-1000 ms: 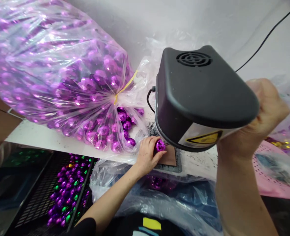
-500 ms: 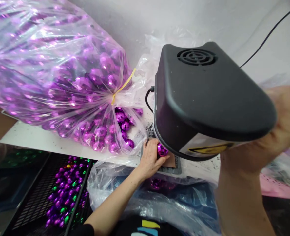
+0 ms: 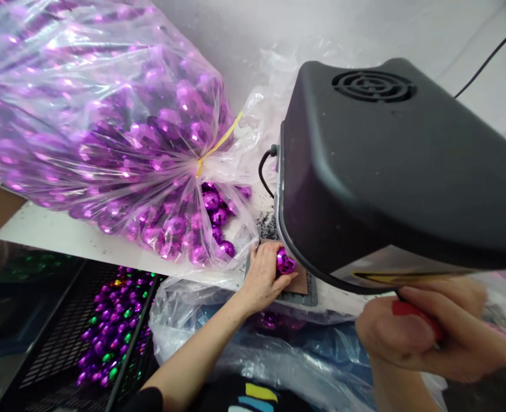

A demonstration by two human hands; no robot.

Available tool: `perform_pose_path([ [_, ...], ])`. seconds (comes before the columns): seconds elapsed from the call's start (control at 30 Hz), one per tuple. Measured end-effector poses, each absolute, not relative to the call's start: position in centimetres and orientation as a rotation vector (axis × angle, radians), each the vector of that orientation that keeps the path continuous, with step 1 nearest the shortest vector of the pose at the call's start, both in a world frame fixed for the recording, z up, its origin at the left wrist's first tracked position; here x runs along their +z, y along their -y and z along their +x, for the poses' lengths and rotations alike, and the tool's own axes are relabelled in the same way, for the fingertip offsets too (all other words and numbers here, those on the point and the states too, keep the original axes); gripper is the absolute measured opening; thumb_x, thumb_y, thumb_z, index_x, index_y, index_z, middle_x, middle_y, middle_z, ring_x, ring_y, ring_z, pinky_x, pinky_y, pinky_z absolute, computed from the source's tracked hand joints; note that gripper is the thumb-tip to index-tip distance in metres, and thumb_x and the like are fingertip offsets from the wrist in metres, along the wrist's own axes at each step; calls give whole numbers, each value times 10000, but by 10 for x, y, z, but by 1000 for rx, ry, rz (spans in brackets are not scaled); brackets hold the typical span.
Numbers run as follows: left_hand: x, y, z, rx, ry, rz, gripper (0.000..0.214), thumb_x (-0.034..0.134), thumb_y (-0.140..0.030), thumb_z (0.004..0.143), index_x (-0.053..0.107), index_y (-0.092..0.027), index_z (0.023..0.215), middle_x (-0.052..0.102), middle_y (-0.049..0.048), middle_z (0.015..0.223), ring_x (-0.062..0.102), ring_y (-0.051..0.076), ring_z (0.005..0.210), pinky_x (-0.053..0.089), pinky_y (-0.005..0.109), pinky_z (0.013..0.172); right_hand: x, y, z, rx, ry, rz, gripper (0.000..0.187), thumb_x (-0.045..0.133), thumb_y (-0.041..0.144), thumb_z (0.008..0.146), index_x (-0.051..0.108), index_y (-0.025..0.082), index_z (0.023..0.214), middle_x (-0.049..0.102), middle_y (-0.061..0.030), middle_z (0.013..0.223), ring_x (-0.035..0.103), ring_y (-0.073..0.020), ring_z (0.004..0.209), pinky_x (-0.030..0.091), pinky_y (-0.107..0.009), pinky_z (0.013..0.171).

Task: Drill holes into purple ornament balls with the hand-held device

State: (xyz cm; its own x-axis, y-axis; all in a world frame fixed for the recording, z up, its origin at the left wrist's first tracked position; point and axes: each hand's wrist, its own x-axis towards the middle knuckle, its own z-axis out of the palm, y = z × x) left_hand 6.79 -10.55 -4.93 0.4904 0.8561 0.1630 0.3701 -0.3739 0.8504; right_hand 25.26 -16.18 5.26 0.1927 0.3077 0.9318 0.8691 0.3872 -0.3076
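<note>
My left hand (image 3: 265,276) is closed on a shiny purple faceted ball (image 3: 285,261), held at a brown pad (image 3: 299,284) on the grey slotted base (image 3: 311,294) of a black machine (image 3: 377,171). The machine looks like a small bench drill; its round vented cover hides the working end. On the right, below the cover, my right hand (image 3: 441,332) is wrapped round a red-ended lever handle (image 3: 415,313). Dark crumbs (image 3: 269,226) lie behind the base.
A large clear bag (image 3: 107,137) of purple balls, tied with yellow string, fills the left of the white table (image 3: 85,240). Loose purple balls (image 3: 218,217) lie by its neck. Below left, a black crate (image 3: 42,349) holds purple and green beads. Clear plastic (image 3: 192,332) hangs at the table's front.
My right hand has come down and nearer, bringing the red handle into sight. The machine appears larger and further right in view. My left hand keeps the purple ball in place.
</note>
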Motion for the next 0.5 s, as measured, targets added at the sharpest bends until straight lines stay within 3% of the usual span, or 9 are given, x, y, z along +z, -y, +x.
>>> perform_pose_path([
  [0.1,-48,106,69,813,-1012,1947,495,669,-360,888,528,-212,1339,635,121,1283,561,306,1257,210,606,1246,48,152,246,-703,1346,-1011,268,573,339,915,585,128,751,620,-48,694,671,-175,769,491,-329,692],
  [0.2,-44,107,70,805,-1037,1968,476,663,-367,888,549,-215,1325,638,131,1286,564,320,1258,283,595,1219,47,139,242,-732,1266,-902,257,545,325,926,641,119,806,587,-43,639,657,-175,706,467,-317,627],
  [0.27,-41,107,70,777,-1051,1994,454,652,-379,890,573,-230,1312,642,134,1290,571,333,1257,329,587,1198,44,132,242,-767,1262,-812,276,523,327,931,708,124,959,565,-40,623,633,-172,666,445,-322,580],
  [0.37,-38,106,70,748,-1064,2015,428,632,-406,896,597,-260,1297,654,122,1288,585,338,1247,367,577,1181,36,129,244,-813,1272,-754,356,508,327,927,684,193,1205,551,-34,636,600,-179,637,416,-337,531],
  [0.5,-37,105,69,725,-1076,2012,434,606,-458,904,601,-278,1300,666,110,1276,576,339,1261,419,547,1149,24,138,246,-818,1287,-874,373,508,364,923,644,257,1254,560,-43,685,587,-193,640,433,-356,539],
])
